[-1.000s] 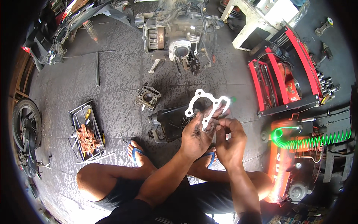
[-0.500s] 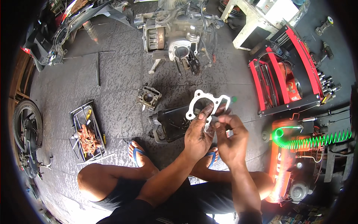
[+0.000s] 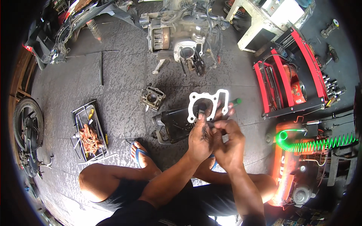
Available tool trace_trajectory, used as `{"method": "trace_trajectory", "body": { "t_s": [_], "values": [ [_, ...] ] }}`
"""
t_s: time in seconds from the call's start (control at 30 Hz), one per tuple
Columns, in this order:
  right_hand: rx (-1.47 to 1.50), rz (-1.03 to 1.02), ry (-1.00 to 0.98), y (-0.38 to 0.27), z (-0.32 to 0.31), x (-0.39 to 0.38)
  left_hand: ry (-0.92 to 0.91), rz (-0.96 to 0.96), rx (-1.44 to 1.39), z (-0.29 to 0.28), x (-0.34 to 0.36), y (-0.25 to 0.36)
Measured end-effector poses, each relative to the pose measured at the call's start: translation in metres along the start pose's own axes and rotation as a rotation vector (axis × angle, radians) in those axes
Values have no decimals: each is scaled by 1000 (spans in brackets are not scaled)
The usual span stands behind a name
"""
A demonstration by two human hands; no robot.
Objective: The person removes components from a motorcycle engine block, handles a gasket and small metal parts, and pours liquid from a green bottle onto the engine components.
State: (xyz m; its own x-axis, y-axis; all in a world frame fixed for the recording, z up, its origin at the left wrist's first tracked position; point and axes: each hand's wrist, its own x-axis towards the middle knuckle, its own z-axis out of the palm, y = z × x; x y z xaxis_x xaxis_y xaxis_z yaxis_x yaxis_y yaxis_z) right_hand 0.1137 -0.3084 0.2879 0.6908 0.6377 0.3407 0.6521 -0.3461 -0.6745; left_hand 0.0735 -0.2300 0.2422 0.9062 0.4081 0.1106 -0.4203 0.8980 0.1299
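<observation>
White gasket (image 3: pixel 208 104) held raised above the black engine cover (image 3: pixel 174 123), nearer the person than the engine block (image 3: pixel 181 35). Left hand (image 3: pixel 200 139) fingers pinch its lower edge; right hand (image 3: pixel 228 141) fingers curled shut at that edge.

One white gasket (image 3: pixel 208 105), two hands, one engine (image 3: pixel 181 34), one wheel (image 3: pixel 27 124), one red toolbox (image 3: pixel 294 83)

On the floor (image 3: pixel 113 75), the tray (image 3: pixel 88 132) lies left of the cylinder head (image 3: pixel 152 98); the engine (image 3: pixel 181 34) stands behind it, the toolbox (image 3: pixel 290 83) at right.
</observation>
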Motion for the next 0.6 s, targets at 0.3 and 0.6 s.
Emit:
{"method": "trace_trajectory", "body": {
  "t_s": [0.3,0.6],
  "values": [
    [418,390,70,8,-12,9,30,95,299,-19,2,-5],
    [75,270,2,9,-48,29,-114,-21,39,-13,11,36]
  ]
}}
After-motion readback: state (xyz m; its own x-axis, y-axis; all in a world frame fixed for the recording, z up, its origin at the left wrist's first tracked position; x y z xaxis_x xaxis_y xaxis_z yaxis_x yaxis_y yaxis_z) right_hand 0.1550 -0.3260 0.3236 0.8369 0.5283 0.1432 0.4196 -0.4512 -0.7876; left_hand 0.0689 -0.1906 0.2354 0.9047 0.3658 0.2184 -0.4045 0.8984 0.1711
